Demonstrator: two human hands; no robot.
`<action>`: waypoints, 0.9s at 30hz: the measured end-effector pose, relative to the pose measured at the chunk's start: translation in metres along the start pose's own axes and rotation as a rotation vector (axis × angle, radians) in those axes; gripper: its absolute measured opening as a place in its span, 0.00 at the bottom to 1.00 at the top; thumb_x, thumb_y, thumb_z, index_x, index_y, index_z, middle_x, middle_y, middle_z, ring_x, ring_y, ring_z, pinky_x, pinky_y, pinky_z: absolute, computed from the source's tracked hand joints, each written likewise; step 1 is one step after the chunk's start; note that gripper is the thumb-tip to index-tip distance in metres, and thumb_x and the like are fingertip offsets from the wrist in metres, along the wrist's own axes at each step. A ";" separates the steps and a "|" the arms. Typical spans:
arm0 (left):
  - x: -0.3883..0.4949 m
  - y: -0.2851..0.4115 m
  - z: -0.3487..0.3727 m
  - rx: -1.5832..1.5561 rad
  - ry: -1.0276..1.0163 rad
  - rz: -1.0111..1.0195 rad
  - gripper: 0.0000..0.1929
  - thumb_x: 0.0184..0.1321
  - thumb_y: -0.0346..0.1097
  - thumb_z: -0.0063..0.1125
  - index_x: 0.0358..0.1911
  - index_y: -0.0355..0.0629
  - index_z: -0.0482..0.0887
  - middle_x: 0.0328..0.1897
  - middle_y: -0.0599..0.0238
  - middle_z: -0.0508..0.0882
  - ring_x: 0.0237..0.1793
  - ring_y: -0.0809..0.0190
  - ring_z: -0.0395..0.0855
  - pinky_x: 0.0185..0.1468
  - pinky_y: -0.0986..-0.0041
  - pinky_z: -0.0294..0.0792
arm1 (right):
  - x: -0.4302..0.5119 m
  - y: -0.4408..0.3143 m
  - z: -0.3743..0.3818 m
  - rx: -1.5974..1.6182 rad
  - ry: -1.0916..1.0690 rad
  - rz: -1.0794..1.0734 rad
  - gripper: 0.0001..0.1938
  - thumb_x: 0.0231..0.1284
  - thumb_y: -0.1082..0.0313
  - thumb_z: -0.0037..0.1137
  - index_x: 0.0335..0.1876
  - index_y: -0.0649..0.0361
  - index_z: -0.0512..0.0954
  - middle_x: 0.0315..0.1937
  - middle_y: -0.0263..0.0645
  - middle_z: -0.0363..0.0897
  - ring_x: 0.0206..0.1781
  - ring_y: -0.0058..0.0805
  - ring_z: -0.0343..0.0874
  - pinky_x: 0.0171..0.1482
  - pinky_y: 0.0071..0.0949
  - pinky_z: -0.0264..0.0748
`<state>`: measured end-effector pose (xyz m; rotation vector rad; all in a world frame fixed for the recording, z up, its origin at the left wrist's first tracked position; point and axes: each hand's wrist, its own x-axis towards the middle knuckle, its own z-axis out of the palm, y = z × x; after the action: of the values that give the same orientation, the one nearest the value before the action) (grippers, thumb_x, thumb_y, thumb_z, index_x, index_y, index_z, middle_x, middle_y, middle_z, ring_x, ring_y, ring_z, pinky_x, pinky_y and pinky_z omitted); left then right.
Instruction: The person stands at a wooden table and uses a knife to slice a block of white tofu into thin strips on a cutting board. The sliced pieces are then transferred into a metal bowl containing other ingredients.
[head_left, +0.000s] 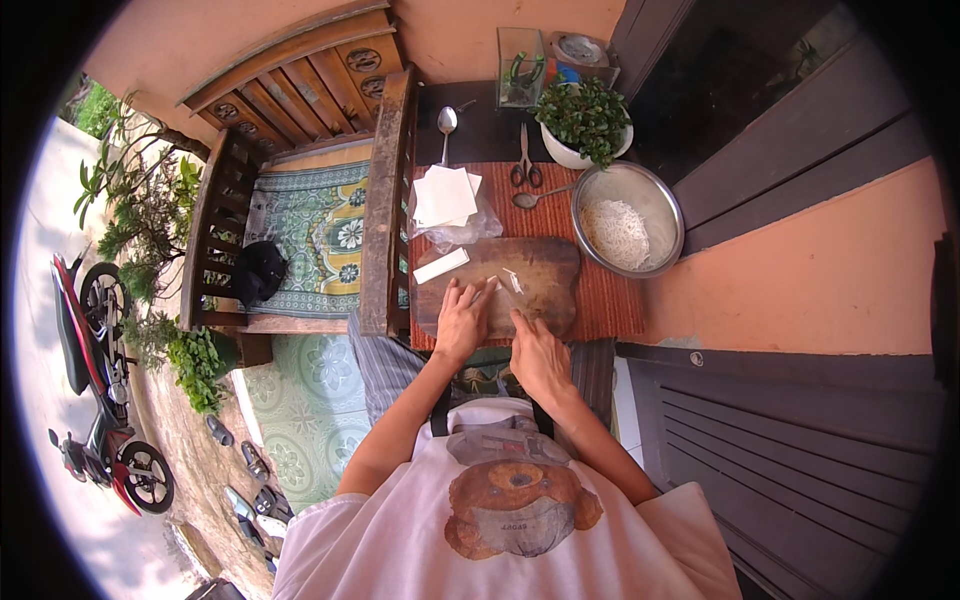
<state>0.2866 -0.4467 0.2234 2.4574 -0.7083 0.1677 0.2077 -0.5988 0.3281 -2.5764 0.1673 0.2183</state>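
Note:
On a dark wooden cutting board (551, 262), my left hand (460, 319) presses its fingertips on a small white strip (493, 282). My right hand (541, 360) grips a knife, its blade (505, 297) beside the left fingertips and its handle hidden by the hand. Thin white slivers (513, 280) lie just beyond the blade. A stack of white strips (441, 265) rests at the board's upper left. Above it, square white sheets (445, 196) lie on a clear plastic bag (482, 225). A steel bowl (666, 259) at the right holds many thin white shreds (616, 231).
A ribbed orange mat (615, 307) lies under the board. Beyond it are scissors (526, 161), a dark spoon (527, 200), a shiny spoon (447, 124), a white bowl of leaves (574, 156) and a glass container (519, 71). A wooden bench (382, 225) adjoins at the left.

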 end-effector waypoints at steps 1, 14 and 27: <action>-0.001 -0.001 0.001 0.004 0.005 0.000 0.31 0.59 0.24 0.56 0.70 0.48 0.78 0.62 0.60 0.82 0.61 0.48 0.78 0.79 0.50 0.58 | 0.001 0.001 0.000 -0.007 0.003 -0.009 0.23 0.67 0.69 0.54 0.68 0.56 0.74 0.47 0.55 0.80 0.43 0.57 0.86 0.45 0.53 0.82; -0.001 0.001 0.002 0.024 0.001 -0.018 0.31 0.60 0.26 0.57 0.71 0.49 0.77 0.64 0.61 0.82 0.61 0.50 0.77 0.81 0.49 0.56 | 0.003 -0.011 0.005 -0.067 -0.032 0.021 0.23 0.68 0.72 0.51 0.69 0.61 0.73 0.48 0.57 0.81 0.43 0.59 0.87 0.46 0.53 0.84; -0.001 0.004 0.002 0.022 0.008 -0.020 0.31 0.60 0.29 0.56 0.71 0.46 0.75 0.64 0.62 0.80 0.62 0.51 0.76 0.82 0.51 0.53 | 0.013 -0.022 0.004 -0.141 -0.080 -0.036 0.27 0.63 0.75 0.54 0.68 0.73 0.70 0.48 0.60 0.81 0.44 0.54 0.89 0.46 0.43 0.87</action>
<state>0.2830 -0.4502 0.2237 2.4829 -0.6821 0.1784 0.2232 -0.5786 0.3335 -2.7023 0.0781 0.3304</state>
